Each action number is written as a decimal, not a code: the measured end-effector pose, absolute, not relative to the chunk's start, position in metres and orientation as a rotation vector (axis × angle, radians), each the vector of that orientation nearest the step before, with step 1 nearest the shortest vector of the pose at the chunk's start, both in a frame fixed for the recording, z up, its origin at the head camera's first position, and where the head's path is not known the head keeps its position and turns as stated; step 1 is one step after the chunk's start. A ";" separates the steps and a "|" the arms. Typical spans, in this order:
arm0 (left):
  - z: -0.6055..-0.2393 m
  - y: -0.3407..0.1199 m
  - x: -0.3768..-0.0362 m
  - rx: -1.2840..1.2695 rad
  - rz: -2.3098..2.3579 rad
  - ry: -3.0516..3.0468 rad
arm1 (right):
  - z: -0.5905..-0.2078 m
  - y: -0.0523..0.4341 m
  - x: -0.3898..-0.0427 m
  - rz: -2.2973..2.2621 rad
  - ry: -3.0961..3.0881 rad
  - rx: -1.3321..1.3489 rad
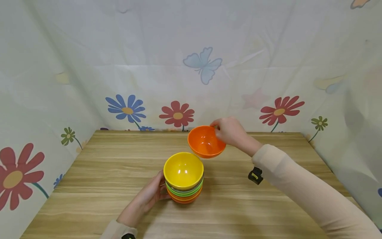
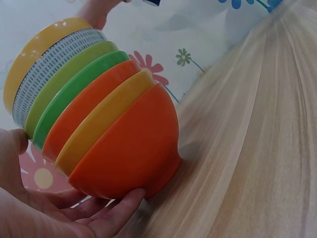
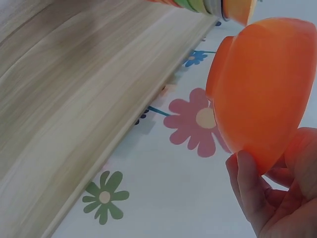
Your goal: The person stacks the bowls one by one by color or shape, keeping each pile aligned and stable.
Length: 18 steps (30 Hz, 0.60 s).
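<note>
A stack of nested bowls (image 1: 184, 192) stands on the wooden table, with a yellow bowl (image 1: 183, 171) on top. Below it come a white bowl with green dashes (image 2: 59, 64), two green ones, then orange and yellow ones. My left hand (image 1: 153, 192) rests against the stack's left side, its extended fingers touching the lower bowls and its thumb near the upper rims. Behind and right of the stack, my right hand (image 1: 231, 131) pinches an orange bowl (image 1: 206, 141) by its rim. That bowl is in the air, tilted with its inside towards the head camera.
The wooden table (image 1: 268, 205) ends at a cloth backdrop (image 1: 149, 79) printed with flowers and a butterfly. More of this cloth hangs at both sides. A black strap piece (image 1: 255, 175) sits by the right sleeve.
</note>
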<state>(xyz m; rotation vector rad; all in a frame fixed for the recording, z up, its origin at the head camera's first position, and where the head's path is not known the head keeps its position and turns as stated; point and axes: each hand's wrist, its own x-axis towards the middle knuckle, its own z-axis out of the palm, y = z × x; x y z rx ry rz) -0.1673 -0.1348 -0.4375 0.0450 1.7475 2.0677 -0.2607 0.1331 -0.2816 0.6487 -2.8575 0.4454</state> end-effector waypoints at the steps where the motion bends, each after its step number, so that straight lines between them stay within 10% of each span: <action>1: -0.438 -0.135 -0.167 0.045 2.067 1.747 | -0.281 0.132 -0.260 0.442 -2.856 0.655; 18: -0.440 -0.134 -0.168 0.025 2.078 1.738 | -0.271 0.115 -0.248 0.451 -2.796 0.745</action>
